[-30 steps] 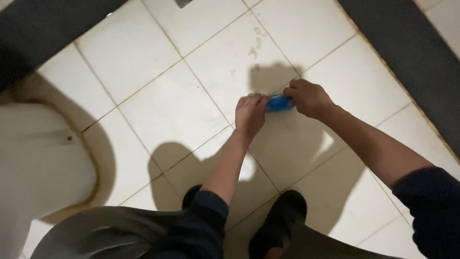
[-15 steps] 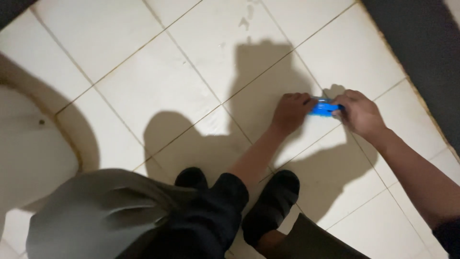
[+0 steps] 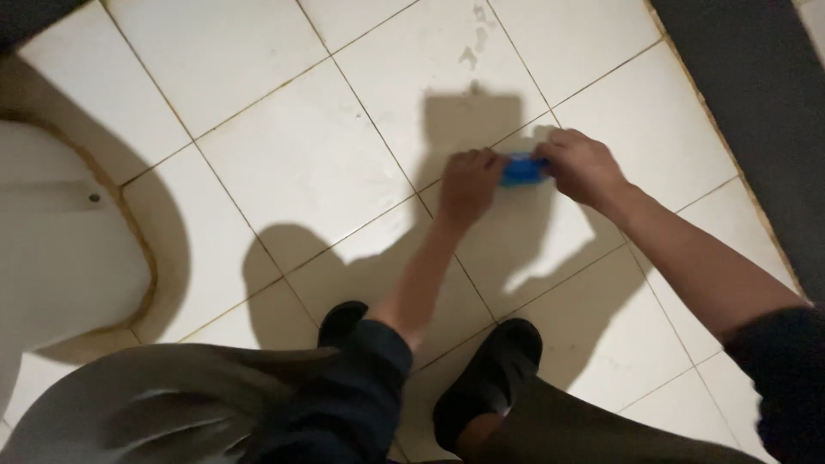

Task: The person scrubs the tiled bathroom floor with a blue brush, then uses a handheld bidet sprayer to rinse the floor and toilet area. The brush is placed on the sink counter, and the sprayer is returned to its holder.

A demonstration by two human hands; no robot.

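A small blue thing point(image 3: 522, 169) is held low over the white tile floor point(image 3: 292, 172), a bit right of the middle of the scene and on the far side of the person's feet. It is too small to tell what it is. Its long side runs left to right, so one end points at each hand.

The left hand point(image 3: 468, 185) pinches the left end, and the right hand point(image 3: 584, 167) pinches the right end. The fingers of both hands are closed on it. Both hands touch it, so neither one is nearer. It sits right between them, over a line where two tiles meet.

Near the person are two black shoes point(image 3: 490, 378), just under the arms. Dark shadows of the hands and arms fall on the tiles. A white toilet bowl point(image 3: 60, 249) sits far off to the left. A dark strip point(image 3: 756, 120) runs along the right side of the floor.

Half a second ago the hands held the blue thing the same way. Now they sit a little higher in the view, and the toilet shows more on the left.
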